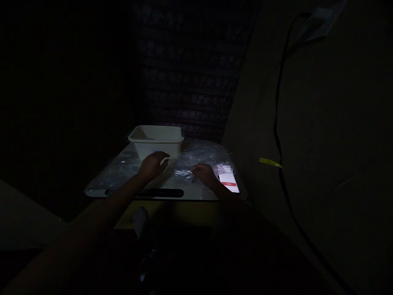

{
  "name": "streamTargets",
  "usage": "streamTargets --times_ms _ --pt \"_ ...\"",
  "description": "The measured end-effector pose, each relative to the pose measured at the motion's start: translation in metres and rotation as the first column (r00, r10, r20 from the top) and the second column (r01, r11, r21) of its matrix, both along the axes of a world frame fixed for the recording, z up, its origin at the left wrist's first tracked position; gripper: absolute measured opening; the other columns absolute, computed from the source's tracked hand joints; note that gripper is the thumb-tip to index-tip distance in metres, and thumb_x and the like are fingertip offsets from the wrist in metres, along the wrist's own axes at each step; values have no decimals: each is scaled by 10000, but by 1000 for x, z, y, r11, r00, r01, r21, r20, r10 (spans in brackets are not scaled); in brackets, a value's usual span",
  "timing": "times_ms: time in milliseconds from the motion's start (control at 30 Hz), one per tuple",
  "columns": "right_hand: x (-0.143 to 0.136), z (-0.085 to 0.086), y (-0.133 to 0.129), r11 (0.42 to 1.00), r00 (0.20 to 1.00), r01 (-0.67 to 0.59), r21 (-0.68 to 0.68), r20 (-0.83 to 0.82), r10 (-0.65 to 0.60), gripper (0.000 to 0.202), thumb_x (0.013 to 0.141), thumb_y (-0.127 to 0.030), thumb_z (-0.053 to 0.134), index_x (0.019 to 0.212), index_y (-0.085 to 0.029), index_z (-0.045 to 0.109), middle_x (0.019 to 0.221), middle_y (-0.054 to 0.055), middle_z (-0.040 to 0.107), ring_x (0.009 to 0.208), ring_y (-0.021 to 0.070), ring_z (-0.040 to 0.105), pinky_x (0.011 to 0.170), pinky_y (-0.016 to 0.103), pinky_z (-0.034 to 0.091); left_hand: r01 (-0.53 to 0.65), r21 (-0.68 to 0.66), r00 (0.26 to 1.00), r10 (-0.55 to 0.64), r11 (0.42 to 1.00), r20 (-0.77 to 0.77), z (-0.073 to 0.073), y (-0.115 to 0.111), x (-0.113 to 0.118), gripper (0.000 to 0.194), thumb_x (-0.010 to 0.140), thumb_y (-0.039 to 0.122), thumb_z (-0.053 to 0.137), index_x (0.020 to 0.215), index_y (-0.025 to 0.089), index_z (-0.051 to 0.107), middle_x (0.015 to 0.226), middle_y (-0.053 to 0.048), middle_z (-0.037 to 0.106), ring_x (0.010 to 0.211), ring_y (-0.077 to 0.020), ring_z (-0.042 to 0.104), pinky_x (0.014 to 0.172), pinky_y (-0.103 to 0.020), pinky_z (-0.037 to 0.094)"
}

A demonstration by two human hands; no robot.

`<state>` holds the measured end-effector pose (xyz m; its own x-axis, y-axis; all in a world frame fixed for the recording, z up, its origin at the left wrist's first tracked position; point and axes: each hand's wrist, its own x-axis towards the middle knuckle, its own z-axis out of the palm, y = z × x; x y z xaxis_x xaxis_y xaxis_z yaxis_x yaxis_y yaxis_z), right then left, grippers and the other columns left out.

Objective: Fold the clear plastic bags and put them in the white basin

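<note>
In dim light, my left hand (154, 166) is over the table just in front of a white plastic basin (158, 147). Its thumb and fingers are curved with a gap between them, and nothing shows in it. My right hand (203, 173) has its fingers pinched at the edge of a clear, shiny plastic piece (184, 175) lying between the hands. More crumpled clear plastic (204, 153) spreads behind my right hand. A lit phone (229, 182) with a red bar on its screen lies beside my right wrist.
The white tabletop (196, 192) has a dark slot (166, 193) near its front edge. Clear plastic (115, 174) also covers its left side. A black cable (278, 139) with a yellow tag (270, 162) hangs on the right. Dark stacked rows stand behind the table.
</note>
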<state>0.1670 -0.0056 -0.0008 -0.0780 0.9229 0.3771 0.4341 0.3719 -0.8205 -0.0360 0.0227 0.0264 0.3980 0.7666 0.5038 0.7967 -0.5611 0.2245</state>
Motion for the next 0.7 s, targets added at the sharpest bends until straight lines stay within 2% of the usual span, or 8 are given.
streamTargets --times_ms 100,167,233,367,500,700 --pt "4 0 -1 1000 999 3 8 41 -3 100 593 -207 490 563 -140 557 563 0 557 555 99 502 538 208 384 -188 189 977 204 964 -70 15 15 -20 376 707 260 327 1037 116 435 1060 -111 477 988 -206 403 800 -336 315" --pt "7 0 -3 1000 998 0 10 62 -1 108 599 -218 490 575 -140 560 568 3 559 554 99 503 538 208 386 -288 231 942 318 929 -105 19 25 -29 428 704 249 337 1100 90 373 1145 -144 400 1052 -240 337 807 -378 293" --pt "9 0 -5 1000 998 -13 9 56 12 115 605 -227 490 590 -141 564 588 9 568 567 101 509 550 210 391 -342 230 914 380 911 -145 19 32 -32 432 715 238 322 1118 88 352 1174 -152 370 1081 -261 298 804 -417 274" --pt "10 -2 -6 1000 999 -17 9 37 17 120 604 -237 498 615 -142 569 616 20 579 586 107 517 566 219 398 -357 207 895 397 911 -206 14 38 -33 373 753 202 252 1087 109 393 1124 -129 441 1064 -250 331 810 -457 235" --pt "9 0 -2 1000 1000 1 10 21 -1 120 595 -247 510 595 -141 566 591 14 570 575 108 514 555 221 397 -346 267 890 405 899 -210 11 31 -36 348 759 175 243 1045 126 436 1072 -111 492 1016 -242 386 792 -442 251" --pt "0 23 5 999 997 40 25 -68 -38 115 590 -255 522 596 -150 568 589 4 575 581 112 518 566 230 404 -204 289 901 295 935 -319 1 16 -52 345 710 117 296 992 143 491 971 -88 555 900 -210 471 768 -348 304"
